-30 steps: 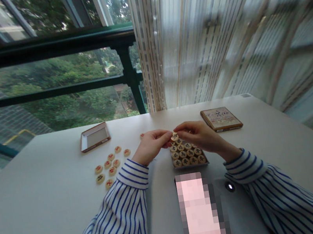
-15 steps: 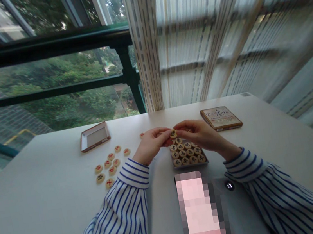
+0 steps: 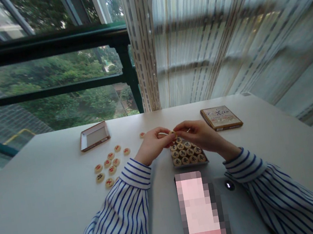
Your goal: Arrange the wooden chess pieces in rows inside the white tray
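A round xiangqi piece is pinched between the fingertips of my left hand and my right hand, just above the far side of a small box. The fingers hide most of this piece. Inside the box lie rows of wooden pieces with black characters, such as one near the front. My right hand covers the box's far right corner. To the left, several loose pieces are scattered on the table, mostly red-marked, with one black-marked piece among them.
An open box lid lies at the back left of the white table. A closed printed box lies at the back right. One red-marked piece sits beyond my left hand. A blurred-out pink object is in front of the box.
The piece between my fingers has tilted, so its black-marked face shows less than before. Both hands stay in nearly the same place over the box.
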A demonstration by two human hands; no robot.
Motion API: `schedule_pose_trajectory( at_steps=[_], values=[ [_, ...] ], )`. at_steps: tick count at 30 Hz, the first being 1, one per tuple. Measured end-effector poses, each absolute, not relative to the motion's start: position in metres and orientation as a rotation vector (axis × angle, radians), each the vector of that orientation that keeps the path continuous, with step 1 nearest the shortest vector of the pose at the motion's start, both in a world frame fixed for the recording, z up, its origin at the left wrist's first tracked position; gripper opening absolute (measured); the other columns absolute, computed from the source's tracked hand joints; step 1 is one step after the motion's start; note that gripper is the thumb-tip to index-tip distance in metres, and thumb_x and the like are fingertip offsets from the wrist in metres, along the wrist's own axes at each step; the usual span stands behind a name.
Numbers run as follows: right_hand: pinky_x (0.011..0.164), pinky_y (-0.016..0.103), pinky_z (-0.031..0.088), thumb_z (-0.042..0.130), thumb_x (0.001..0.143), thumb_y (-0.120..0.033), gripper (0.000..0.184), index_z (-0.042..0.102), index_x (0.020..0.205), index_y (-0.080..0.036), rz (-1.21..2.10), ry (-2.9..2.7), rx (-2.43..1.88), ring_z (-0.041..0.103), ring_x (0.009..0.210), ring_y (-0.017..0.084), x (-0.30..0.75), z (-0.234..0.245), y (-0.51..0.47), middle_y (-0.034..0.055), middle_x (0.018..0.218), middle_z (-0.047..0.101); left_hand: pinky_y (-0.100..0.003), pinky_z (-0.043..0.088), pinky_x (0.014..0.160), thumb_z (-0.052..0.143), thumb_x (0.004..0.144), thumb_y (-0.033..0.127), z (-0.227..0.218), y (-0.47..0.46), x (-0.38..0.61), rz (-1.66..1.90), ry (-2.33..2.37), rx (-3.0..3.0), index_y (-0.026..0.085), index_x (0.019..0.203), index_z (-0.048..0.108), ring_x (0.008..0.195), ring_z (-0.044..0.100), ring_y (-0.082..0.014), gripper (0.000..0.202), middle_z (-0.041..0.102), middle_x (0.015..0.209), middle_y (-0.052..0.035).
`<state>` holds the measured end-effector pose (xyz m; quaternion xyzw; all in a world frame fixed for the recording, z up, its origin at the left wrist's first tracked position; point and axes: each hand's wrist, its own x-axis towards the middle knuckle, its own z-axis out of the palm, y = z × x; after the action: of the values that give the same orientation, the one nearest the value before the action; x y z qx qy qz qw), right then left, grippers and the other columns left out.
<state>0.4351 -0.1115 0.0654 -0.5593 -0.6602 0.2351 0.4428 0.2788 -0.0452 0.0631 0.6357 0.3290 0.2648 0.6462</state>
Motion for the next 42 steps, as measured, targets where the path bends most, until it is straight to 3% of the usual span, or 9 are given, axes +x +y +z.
schedule_pose_trajectory(
  at_steps=[11,23,42],
  values=[
    [0.061,0.022,0.042,0.056,0.077,-0.024,0.02,0.062,0.095,-0.017,0.269,-1.93,-1.369,0.055,0.068,0.01,0.4414,0.0646,-0.1122,0.0029,0.083,0.064,-0.023,0.042,0.057,0.063,0.068,0.04,0.0616,-0.0427,0.2788,0.632,0.803,1.555,0.01,0.077,0.064,0.058,0.054,-0.0098,0.031,0.062,0.062,-0.0033],
    [0.073,0.029,0.044,0.054,0.079,-0.026,0.024,0.06,0.101,-0.018,0.168,-2.021,-1.388,0.057,0.077,0.014,0.4451,0.0643,-0.1121,0.0052,0.087,0.064,-0.022,0.041,0.056,0.061,0.069,0.038,0.0595,-0.0403,0.2778,0.619,0.823,1.545,0.011,0.075,0.066,0.058,0.052,-0.0094,0.028,0.061,0.062,-0.0028],
    [0.075,0.031,0.043,0.054,0.079,-0.029,0.028,0.059,0.105,-0.019,0.083,-2.092,-1.432,0.057,0.081,0.017,0.4441,0.0648,-0.1133,0.0058,0.089,0.065,-0.022,0.041,0.055,0.063,0.068,0.037,0.0586,-0.0418,0.2799,0.639,0.803,1.532,0.011,0.077,0.065,0.058,0.054,-0.0095,0.027,0.062,0.065,-0.0035]
  ],
)
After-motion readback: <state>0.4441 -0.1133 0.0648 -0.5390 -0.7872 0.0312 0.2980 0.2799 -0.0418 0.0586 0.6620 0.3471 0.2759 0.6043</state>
